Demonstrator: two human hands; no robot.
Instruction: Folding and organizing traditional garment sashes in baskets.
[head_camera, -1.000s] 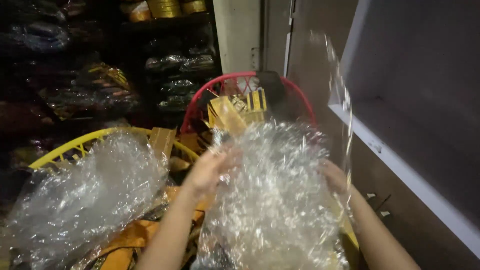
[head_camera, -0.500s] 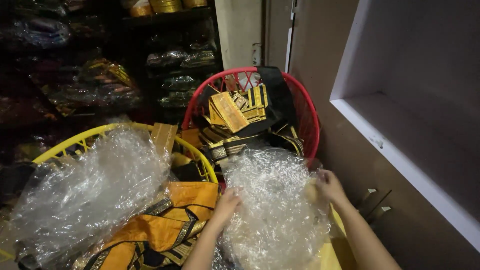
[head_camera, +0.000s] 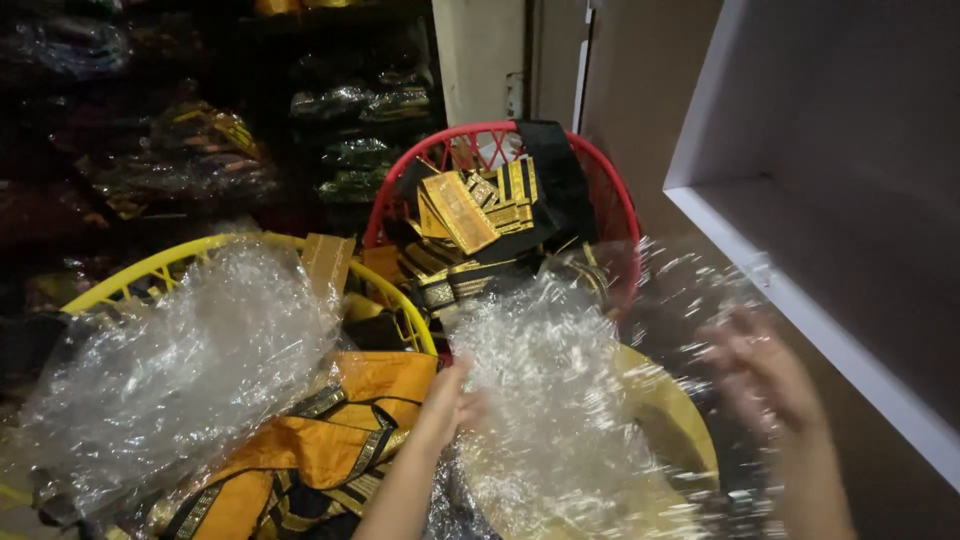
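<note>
The left hand (head_camera: 445, 405) pinches the near-left edge of a clear plastic bag (head_camera: 560, 400), which hangs crumpled over a yellow basket (head_camera: 680, 420). The right hand (head_camera: 760, 375) (blurred) shows through the bag's right side, its grip unclear. Farther off stands a red basket (head_camera: 610, 190) of black-and-gold cloth (head_camera: 470, 215); orange cloth (head_camera: 330, 440) lies left.

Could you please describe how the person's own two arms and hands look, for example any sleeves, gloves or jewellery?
Both forearms are bare, with no sleeve in view. The left hand wears no glove and shows no ring or watch. The right hand is blurred by motion; no glove, band or watch shows at its wrist, but finer details such as rings cannot be told.
</note>
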